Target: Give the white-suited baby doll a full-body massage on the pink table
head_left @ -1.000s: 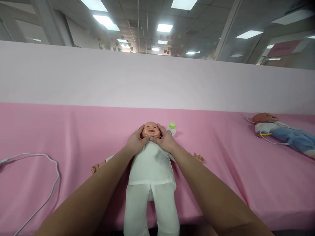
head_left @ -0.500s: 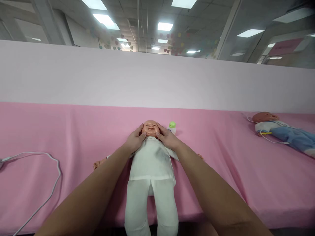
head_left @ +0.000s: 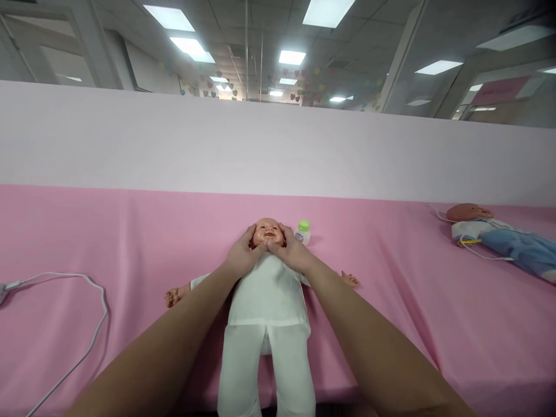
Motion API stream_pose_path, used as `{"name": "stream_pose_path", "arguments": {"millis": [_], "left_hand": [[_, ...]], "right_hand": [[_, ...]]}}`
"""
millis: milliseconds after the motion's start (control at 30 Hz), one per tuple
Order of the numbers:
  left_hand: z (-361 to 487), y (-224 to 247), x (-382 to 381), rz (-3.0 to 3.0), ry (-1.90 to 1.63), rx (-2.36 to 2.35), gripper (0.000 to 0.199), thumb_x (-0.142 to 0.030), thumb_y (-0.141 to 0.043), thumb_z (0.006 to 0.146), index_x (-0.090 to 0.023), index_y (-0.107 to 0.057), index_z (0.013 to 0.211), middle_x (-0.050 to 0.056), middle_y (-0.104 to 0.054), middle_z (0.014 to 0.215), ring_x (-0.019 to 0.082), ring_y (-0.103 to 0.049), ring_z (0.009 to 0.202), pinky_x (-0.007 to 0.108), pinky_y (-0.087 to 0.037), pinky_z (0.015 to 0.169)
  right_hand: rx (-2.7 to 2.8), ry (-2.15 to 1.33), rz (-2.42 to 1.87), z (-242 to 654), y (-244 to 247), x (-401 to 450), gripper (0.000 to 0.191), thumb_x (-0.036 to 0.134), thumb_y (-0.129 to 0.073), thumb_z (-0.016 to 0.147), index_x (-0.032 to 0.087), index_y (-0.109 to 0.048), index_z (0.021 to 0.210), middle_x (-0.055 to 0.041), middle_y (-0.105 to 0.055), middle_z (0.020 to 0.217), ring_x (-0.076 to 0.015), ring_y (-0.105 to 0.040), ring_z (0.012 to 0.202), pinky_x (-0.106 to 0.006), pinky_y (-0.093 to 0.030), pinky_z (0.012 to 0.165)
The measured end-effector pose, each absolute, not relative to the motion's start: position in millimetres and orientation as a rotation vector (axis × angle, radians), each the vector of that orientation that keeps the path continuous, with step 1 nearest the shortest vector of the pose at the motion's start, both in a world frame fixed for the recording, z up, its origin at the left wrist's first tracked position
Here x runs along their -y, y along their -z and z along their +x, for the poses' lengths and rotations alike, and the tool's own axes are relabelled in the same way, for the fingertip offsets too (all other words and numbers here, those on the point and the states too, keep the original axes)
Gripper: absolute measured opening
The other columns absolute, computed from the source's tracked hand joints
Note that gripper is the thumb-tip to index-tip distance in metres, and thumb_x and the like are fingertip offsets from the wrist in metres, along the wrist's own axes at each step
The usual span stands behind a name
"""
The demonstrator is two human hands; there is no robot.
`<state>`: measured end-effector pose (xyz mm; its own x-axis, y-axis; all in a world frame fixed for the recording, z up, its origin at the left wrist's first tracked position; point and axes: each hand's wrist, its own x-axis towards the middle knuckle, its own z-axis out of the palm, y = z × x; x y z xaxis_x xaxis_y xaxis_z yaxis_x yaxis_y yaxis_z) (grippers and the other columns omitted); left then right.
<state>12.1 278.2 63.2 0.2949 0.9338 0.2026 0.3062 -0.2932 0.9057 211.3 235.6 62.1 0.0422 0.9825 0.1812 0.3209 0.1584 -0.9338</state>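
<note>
A baby doll (head_left: 269, 295) in a white top and white trousers lies on its back, its head away from me and its arms spread out. My left hand (head_left: 245, 253) cups the left side of its head, fingers along the cheek and thumb at the chin. On the other side my right hand (head_left: 292, 250) holds the head the same way, its thumb almost meeting the left one under the mouth. Just beyond my right hand stands a small bottle (head_left: 303, 233) with a green cap, partly hidden by that hand.
Pink cloth (head_left: 152, 243) with a few folds covers the table. At the far right lies a second doll (head_left: 508, 237) in blue and white, with thin tubing around it. A white cable (head_left: 104, 301) curves over the cloth at left. Behind rises a white panel (head_left: 278, 150) below glass.
Both thumbs have slid from the doll's cheeks down and inward to its chin. The hands stay around the head. The whole view has shifted slightly downward in the picture.
</note>
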Motion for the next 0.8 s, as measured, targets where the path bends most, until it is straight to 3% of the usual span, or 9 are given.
{"name": "stream_pose_path", "arguments": {"millis": [67,200,600,800], "left_hand": [[14.6,-62.6,-277.4,1.8,-1.001,-1.159,0.09,-0.048,-0.075,0.09,-0.018,-0.035,0.165,0.013,-0.051,0.16,0.033,-0.049,0.146,0.042,-0.037,0.122],[13.7,-55.6,-284.1,1.82,-1.031,-1.141,0.087,-0.049,-0.073,0.09,-0.017,-0.038,0.163,0.014,-0.052,0.159,0.034,-0.047,0.148,0.044,-0.036,0.123],[4.2,-48.7,-294.4,1.76,-1.045,-1.019,0.083,-0.048,-0.063,0.095,-0.014,-0.033,0.164,0.014,-0.046,0.163,0.03,-0.046,0.149,0.043,-0.034,0.123],[4.9,-36.6,-305.1,1.648,-1.125,-0.928,0.078,-0.06,-0.06,0.095,-0.018,-0.046,0.159,0.012,-0.051,0.16,0.03,-0.046,0.149,0.041,-0.036,0.123]], "right_hand": [[1.431,-0.808,-1.35,204.8,-60.9,-236.4,0.111,0.064,-0.085,0.075,0.022,-0.032,0.163,-0.0132,-0.056,0.153,-0.031,-0.057,0.138,-0.046,-0.045,0.118],[1.398,-0.745,-1.33,200.1,-54.8,-242.9,0.1,0.056,-0.088,0.074,0.024,-0.042,0.156,-0.0111,-0.062,0.146,-0.0304,-0.06,0.134,-0.046,-0.047,0.115],[1.543,-0.796,-1.228,217.4,-45.0,-250.1,0.086,0.046,-0.074,0.091,0.028,-0.033,0.165,-0.0063,-0.041,0.167,-0.0256,-0.042,0.152,-0.045,-0.031,0.127],[1.554,-0.949,-1.15,232.3,-38.8,-254.3,0.086,0.058,-0.07,0.093,0.032,-0.031,0.165,-0.004,-0.043,0.165,-0.0258,-0.041,0.153,-0.049,-0.027,0.128]]}}
